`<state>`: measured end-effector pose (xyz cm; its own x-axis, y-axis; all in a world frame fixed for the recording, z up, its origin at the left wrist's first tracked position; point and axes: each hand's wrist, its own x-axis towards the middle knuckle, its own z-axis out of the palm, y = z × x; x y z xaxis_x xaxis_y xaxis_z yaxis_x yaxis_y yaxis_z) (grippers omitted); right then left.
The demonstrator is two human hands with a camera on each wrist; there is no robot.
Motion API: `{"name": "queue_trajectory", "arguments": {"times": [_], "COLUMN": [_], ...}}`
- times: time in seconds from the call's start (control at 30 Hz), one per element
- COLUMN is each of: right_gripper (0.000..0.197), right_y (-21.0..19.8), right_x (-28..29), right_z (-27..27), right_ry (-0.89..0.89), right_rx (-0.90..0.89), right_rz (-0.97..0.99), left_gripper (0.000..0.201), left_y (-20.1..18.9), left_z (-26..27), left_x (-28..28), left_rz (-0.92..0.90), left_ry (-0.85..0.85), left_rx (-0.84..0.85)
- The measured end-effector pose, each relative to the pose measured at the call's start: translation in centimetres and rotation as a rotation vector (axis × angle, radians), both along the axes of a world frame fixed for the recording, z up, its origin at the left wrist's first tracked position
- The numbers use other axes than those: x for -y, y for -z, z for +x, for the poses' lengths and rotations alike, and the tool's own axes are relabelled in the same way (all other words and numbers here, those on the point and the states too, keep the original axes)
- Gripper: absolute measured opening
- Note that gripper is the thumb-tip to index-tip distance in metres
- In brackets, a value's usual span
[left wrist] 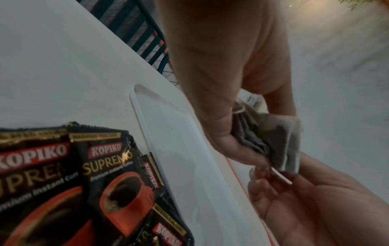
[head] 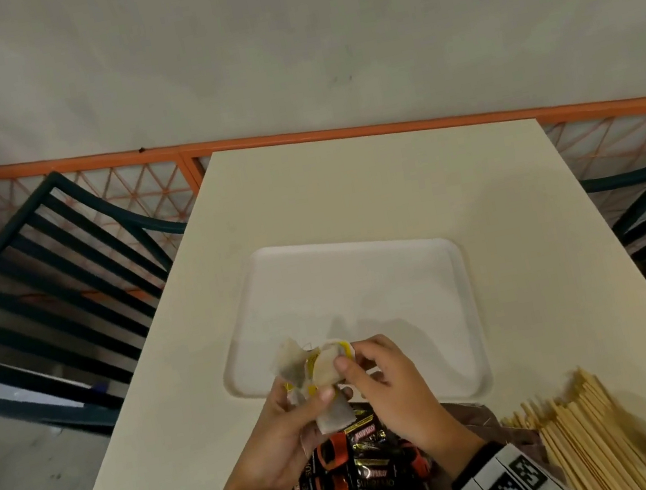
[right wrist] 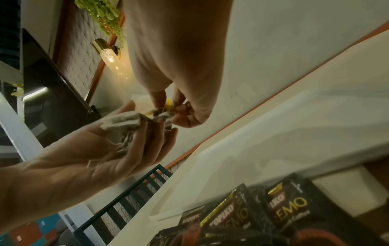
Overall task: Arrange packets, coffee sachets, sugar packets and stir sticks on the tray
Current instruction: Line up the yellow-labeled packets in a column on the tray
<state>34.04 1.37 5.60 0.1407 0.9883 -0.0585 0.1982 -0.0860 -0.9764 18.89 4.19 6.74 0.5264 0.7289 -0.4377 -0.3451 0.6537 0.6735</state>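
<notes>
Papery tea bags [head: 315, 380] being gripped by left hand [head: 278, 442], pinched by right hand [head: 394, 387] (above white tray [head: 362, 281]).

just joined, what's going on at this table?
A person holds a bunch of tea bags above the near edge of the white tray, which has nothing on it yet. The left hand grips the bunch while the right hand pinches one bag at its top. The Kopiko coffee sachets and the wooden stir sticks lie on the table, not yet arranged.
</notes>
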Motion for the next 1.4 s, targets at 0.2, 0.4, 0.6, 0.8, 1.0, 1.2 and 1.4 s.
{"name": "queue_trajectory", "arguments": {"times": [0.2, 0.4, 0.6, 0.8, 1.0, 1.2, 1.4], "right_gripper": [0.037, 0.010, 0.010, 0.012, 0.005, 0.010, 0.012], "right_y": [0.0, 0.0, -0.3, -0.3, 0.1, 1.2, 1.8], "right_x": [-0.5, -2.0, -3.4, -4.7, -7.4, -10.8, -13.3], "right_z": [-0.1, -1.3, -2.2, -2.7, -2.1, -2.9, -3.6], "right_ry": [-0.150, 0.010, -0.016, -0.003, 0.237, 0.254, 0.325], "right_rx": [0.032, -0.071, -0.194, -0.298, -0.403, -0.190, 0.365], "right_rz": [0.048, 0.055, -0.040, -0.086, -0.151, -0.216, -0.014], "left_gripper": [0.090, 0.061, 0.035, 0.037, 0.077, 0.054, 0.037], "left_y": [0.9, 1.6, 1.4, 2.3, 3.6, 4.4, 4.0], "left_z": [-0.4, -1.8, -2.4, -3.6, -5.4, -7.7, -8.6], "left_x": [-0.8, -2.3, -3.1, -4.3, -6.0, -7.2, -8.4], "left_rz": [0.007, 0.006, 0.012, 0.052, 0.048, 0.044, 0.071], "left_ry": [-0.099, -0.060, -0.068, -0.078, -0.158, -0.252, -0.287], "left_rx": [-0.005, 0.082, 0.043, -0.076, -0.066, -0.035, -0.080]}}
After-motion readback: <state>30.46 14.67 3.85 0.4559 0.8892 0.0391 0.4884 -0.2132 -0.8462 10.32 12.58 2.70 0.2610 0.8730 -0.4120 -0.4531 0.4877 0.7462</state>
